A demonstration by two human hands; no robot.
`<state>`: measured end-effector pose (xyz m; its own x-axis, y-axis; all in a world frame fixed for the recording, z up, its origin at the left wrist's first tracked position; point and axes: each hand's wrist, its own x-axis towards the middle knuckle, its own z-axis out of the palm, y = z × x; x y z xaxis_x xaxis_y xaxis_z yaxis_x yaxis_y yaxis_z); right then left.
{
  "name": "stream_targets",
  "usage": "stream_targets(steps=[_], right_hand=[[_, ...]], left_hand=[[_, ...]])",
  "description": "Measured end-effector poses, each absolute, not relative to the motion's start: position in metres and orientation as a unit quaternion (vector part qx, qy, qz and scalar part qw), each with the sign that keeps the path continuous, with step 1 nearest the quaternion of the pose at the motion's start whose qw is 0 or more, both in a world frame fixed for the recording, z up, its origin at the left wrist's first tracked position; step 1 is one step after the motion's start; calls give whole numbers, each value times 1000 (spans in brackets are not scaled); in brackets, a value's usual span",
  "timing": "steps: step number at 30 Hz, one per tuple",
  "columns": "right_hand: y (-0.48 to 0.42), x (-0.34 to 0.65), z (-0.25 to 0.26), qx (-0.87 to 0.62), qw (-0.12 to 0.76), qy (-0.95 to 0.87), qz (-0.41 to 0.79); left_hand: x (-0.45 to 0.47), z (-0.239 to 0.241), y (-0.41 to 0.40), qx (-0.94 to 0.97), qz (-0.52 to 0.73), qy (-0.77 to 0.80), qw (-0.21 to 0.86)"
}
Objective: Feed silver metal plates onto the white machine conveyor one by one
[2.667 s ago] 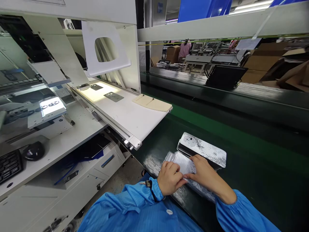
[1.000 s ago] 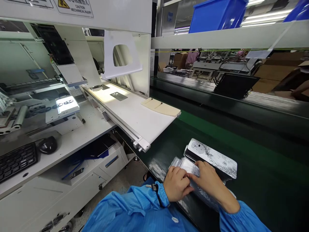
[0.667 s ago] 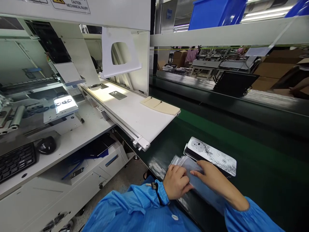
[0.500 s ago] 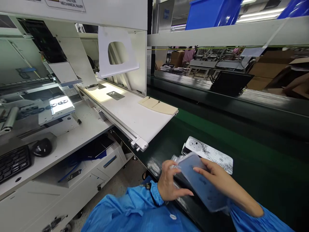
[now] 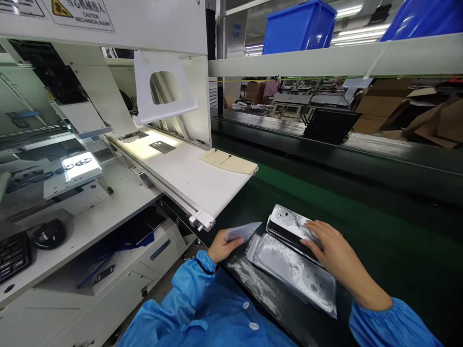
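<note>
My left hand (image 5: 221, 246) pinches a thin clear plastic sheet (image 5: 243, 232) and holds it up at the near edge of the green conveyor belt (image 5: 361, 212). My right hand (image 5: 334, 250) rests on top of a small stack of white phone back covers (image 5: 289, 225) with camera cut-outs, fingers curled over it. Between the hands a stack of clear plastic sleeves (image 5: 294, 270) lies flat on the belt.
A white feeder belt (image 5: 188, 173) runs out of the machine at left and carries dark plates (image 5: 161, 146) and a beige pad (image 5: 228, 161). A mouse (image 5: 48, 233) and keyboard (image 5: 12, 250) sit on the left shelf. Blue bins (image 5: 298, 26) stand overhead.
My left hand has lifted a clear sheet off the sleeve stack and moved left. My right hand let go of the sheet and moved onto the phone covers.
</note>
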<state>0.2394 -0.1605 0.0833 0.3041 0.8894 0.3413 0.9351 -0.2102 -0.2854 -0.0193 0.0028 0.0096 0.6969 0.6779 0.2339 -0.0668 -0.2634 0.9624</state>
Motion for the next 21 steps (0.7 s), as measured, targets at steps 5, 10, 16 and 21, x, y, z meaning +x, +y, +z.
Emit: stream_targets(steps=[5, 10, 16, 21], right_hand=[[-174, 267, 50, -761, 121, -629, -104], [-180, 280, 40, -736, 135, -651, -126], [-183, 271, 75, -698, 189, -640, -259], [-135, 213, 129, -635, 299, -628, -337]], left_hand=[[-15, 2, 2, 726, 311, 183, 585], [-15, 5, 4, 749, 286, 186, 568], [-14, 2, 5, 756, 283, 186, 561], [-11, -2, 8, 765, 274, 181, 554]])
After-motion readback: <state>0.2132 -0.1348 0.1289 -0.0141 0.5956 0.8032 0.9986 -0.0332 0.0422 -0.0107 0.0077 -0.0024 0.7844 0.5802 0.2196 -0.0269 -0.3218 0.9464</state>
